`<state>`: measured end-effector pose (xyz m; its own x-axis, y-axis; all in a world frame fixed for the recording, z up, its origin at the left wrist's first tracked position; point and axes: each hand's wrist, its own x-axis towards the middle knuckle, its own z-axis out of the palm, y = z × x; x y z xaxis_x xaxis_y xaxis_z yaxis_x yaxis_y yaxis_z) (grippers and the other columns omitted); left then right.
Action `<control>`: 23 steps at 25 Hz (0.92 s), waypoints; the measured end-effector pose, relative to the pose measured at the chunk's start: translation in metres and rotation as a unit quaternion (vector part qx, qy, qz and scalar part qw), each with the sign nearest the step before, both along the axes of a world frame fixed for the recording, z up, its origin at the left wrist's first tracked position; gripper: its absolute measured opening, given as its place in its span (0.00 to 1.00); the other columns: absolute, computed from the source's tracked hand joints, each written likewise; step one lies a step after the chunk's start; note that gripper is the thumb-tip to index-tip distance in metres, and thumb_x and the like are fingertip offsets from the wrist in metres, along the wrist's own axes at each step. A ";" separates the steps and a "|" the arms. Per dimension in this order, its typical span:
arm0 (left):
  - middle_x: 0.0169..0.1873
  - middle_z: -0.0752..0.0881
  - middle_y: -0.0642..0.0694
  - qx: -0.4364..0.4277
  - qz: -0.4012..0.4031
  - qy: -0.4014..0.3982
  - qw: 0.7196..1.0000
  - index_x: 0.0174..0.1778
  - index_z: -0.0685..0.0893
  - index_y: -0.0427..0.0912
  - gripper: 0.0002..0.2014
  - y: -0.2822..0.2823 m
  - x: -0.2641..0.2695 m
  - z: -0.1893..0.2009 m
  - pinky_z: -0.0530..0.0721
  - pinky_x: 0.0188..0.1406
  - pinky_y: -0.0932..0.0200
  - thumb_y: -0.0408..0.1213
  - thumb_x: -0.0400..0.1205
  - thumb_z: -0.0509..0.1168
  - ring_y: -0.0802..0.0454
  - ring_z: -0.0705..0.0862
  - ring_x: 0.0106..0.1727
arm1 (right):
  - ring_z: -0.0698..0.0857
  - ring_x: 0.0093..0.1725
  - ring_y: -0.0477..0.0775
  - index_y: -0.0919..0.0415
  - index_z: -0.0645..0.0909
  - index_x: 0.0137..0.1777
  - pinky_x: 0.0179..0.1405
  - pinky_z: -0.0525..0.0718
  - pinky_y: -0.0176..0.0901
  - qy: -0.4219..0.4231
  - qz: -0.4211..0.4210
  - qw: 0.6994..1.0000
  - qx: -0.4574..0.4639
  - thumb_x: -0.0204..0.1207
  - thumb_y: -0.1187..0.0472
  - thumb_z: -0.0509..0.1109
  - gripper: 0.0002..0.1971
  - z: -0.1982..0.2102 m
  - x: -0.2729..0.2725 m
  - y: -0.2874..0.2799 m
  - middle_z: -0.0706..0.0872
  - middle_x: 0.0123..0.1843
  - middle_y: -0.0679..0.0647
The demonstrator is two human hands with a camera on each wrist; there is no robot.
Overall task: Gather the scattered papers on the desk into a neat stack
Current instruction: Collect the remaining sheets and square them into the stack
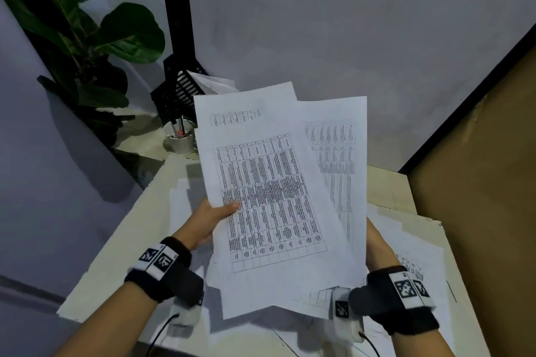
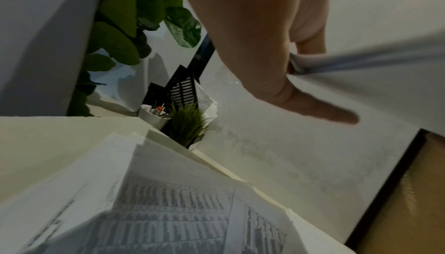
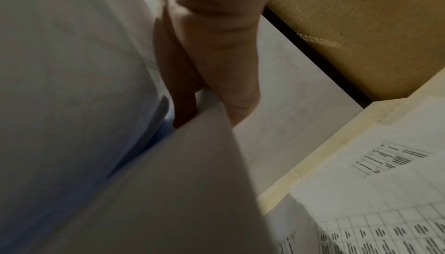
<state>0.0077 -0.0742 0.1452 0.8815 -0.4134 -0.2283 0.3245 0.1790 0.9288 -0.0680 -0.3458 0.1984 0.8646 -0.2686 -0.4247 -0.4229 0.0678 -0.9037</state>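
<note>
Papers (image 1: pixel 278 197) partly gathered: a bundle of printed sheets is held up above the tabletop (image 1: pixel 136 229), between both hands, fanned out and not squared, at least three sheets splayed at different angles, top corners apart. Left hand (image 1: pixel 208 220) pinches the bundle's left edge, thumb on the printed face, fingers behind; left wrist view shows the thumb lying over the sheet and the edges of several sheets caught in the grip. Right hand (image 1: pixel 377 243) is mostly hidden behind the bundle's right side in the head view; right wrist view shows its fingers (image 3: pixel 211 64) curled onto the paper edge, so it grips the sheets too. More loose sheets (image 1: pixel 412 246) lie on the tabletop under and to the right of the hands, overlapping, some more under the left forearm. Judgement: roughly midway, some collected, the rest not yet picked up, and the held bundle needs its edges tapped level before it counts as a neat stack. White cup (image 1: pixel 179 139) with pens and a black rack (image 1: pixel 179 90) stand at the far corner, near a plant (image 1: pixel 87 38)
</note>
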 end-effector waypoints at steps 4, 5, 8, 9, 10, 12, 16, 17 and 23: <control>0.51 0.90 0.48 0.017 0.007 -0.027 0.999 0.56 0.81 0.46 0.23 -0.014 0.000 0.005 0.82 0.62 0.43 0.37 0.65 0.77 0.46 0.87 0.56 | 0.82 0.19 0.39 0.63 0.75 0.26 0.18 0.75 0.21 -0.040 -0.046 0.995 0.076 0.46 0.40 0.83 0.28 0.006 -0.003 -0.005 0.80 0.16 0.57; 0.49 0.90 0.50 0.030 0.022 -0.036 0.999 0.55 0.82 0.48 0.18 -0.015 0.000 0.007 0.80 0.64 0.42 0.31 0.71 0.72 0.49 0.87 0.55 | 0.88 0.33 0.47 0.67 0.80 0.33 0.29 0.83 0.28 -0.060 -0.051 0.985 0.150 0.53 0.33 0.73 0.32 0.002 -0.005 -0.012 0.88 0.25 0.58; 0.43 0.92 0.57 0.026 0.028 -0.062 0.997 0.53 0.82 0.50 0.18 -0.007 -0.001 0.012 0.85 0.58 0.53 0.38 0.68 0.75 0.57 0.89 0.50 | 0.87 0.59 0.60 0.61 0.84 0.60 0.55 0.87 0.51 -0.104 -0.021 0.956 0.274 0.49 0.25 0.71 0.47 0.004 -0.015 -0.024 0.88 0.59 0.61; 0.44 0.92 0.58 0.019 0.014 -0.073 0.997 0.54 0.81 0.50 0.26 -0.004 -0.001 0.013 0.86 0.53 0.59 0.46 0.61 0.79 0.58 0.89 0.51 | 0.88 0.57 0.57 0.62 0.86 0.56 0.52 0.88 0.48 -0.107 -0.001 0.964 0.243 0.42 0.29 0.78 0.46 0.005 -0.015 -0.026 0.89 0.58 0.62; 0.47 0.91 0.57 0.020 -0.012 -0.079 0.997 0.55 0.81 0.50 0.33 -0.003 -0.003 0.016 0.86 0.51 0.63 0.52 0.55 0.81 0.58 0.88 0.52 | 0.89 0.53 0.55 0.63 0.88 0.52 0.51 0.88 0.46 -0.103 0.003 0.979 0.177 0.36 0.34 0.83 0.45 0.000 -0.011 -0.025 0.89 0.57 0.64; 0.47 0.91 0.54 0.031 -0.065 -0.080 0.994 0.55 0.81 0.52 0.37 -0.008 -0.005 0.021 0.86 0.50 0.64 0.56 0.51 0.81 0.57 0.88 0.53 | 0.88 0.56 0.59 0.60 0.83 0.56 0.61 0.83 0.53 -0.082 0.045 0.995 0.039 0.36 0.39 0.86 0.45 0.004 -0.006 -0.012 0.86 0.61 0.66; 0.52 0.87 0.50 0.116 -0.022 -0.085 0.989 0.57 0.78 0.49 0.24 -0.028 -0.008 0.030 0.81 0.64 0.48 0.52 0.68 0.73 0.50 0.85 0.57 | 0.82 0.33 0.33 0.57 0.78 0.51 0.45 0.80 0.31 -0.100 0.045 0.985 -0.132 0.68 0.57 0.76 0.14 0.012 0.000 0.023 0.86 0.33 0.39; 0.55 0.85 0.48 0.128 0.011 -0.088 0.988 0.60 0.77 0.47 0.24 -0.030 -0.009 0.030 0.78 0.67 0.45 0.52 0.71 0.70 0.49 0.83 0.59 | 0.80 0.24 0.32 0.53 0.77 0.43 0.36 0.79 0.28 -0.127 0.022 0.983 -0.130 0.71 0.62 0.74 0.08 0.013 -0.001 0.028 0.82 0.23 0.38; 0.37 0.87 0.59 0.099 0.057 -0.134 0.984 0.44 0.79 0.58 0.10 -0.035 -0.026 0.042 0.85 0.43 0.66 0.36 0.75 0.68 0.63 0.87 0.43 | 0.87 0.40 0.30 0.48 0.80 0.48 0.41 0.84 0.24 -0.230 -0.033 0.969 -0.080 0.68 0.72 0.74 0.18 -0.002 -0.005 0.039 0.87 0.43 0.40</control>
<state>-0.0180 -0.1096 0.1868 0.9593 -0.2782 -0.0482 0.0520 0.0063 0.9986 -0.0734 -0.3064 0.1965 0.9314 -0.3601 0.0540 0.0284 -0.0760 -0.9967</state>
